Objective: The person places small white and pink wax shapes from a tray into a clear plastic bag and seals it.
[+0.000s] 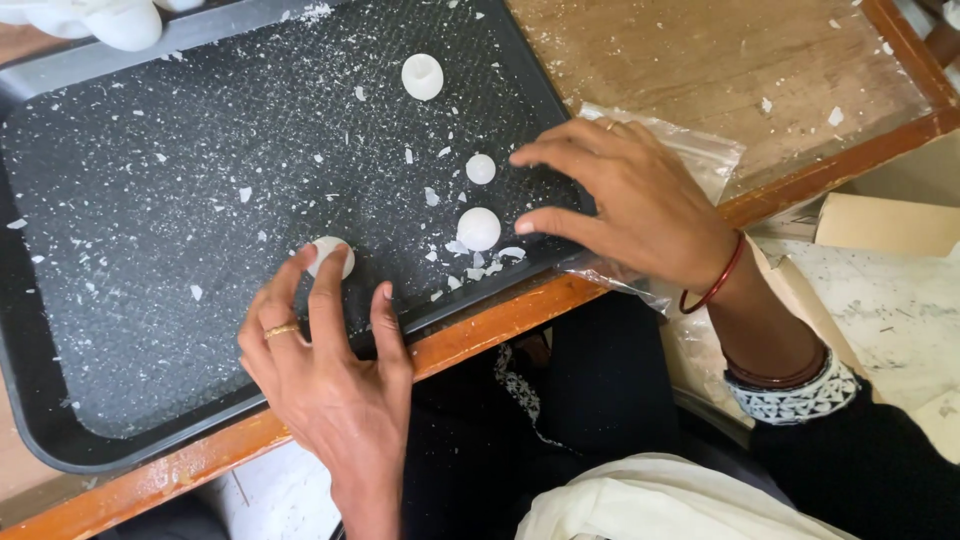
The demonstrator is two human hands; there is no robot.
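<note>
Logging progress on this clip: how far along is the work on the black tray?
Done: white flakes and shards litter the black tray, so some pieces look already broken or trimmed. In hand: the left hand has its fingertips on a white round piece; the right hand reaches toward a white dome. Left: a smaller dome and a cup-shaped piece lie untouched.

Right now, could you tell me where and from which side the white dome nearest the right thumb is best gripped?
Probably pinch the white dome across its rounded sides, from above: it sits low on the black tray, and the right hand is beside it. Brittle-looking flakes suggest gentle pressure.
</note>
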